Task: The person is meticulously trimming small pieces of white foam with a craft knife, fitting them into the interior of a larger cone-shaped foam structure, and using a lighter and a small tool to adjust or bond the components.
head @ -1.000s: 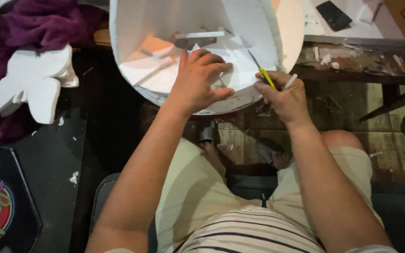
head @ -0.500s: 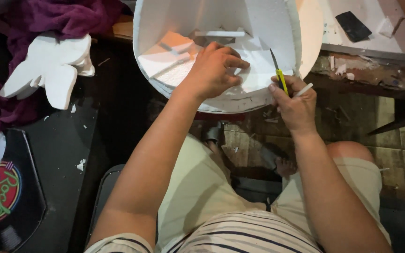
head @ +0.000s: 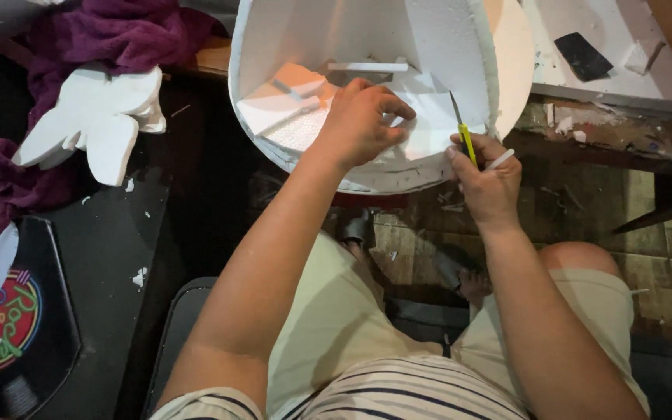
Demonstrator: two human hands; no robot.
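A large white foam drum-shaped piece [head: 429,47] lies tilted in front of me, its open side facing me. My left hand [head: 359,124] reaches inside it and presses down on white foam scraps [head: 289,109] lying on its inner wall. My right hand [head: 488,179] is at the drum's near rim, shut on a thin yellow-handled knife [head: 464,136] with its blade pointing up, and a white stick [head: 499,159] pokes out between the fingers.
A white foam cut-out [head: 91,120] rests on purple cloth [head: 118,39] at the left. A black round disc with a coloured label [head: 9,327] lies lower left. A messy workbench [head: 608,85] with a dark pad stands at the right. My knees are below.
The view has shifted so the drum sits further right and closer. My left hand has curled its fingers on the scraps; my right hand stays at the rim with the knife.
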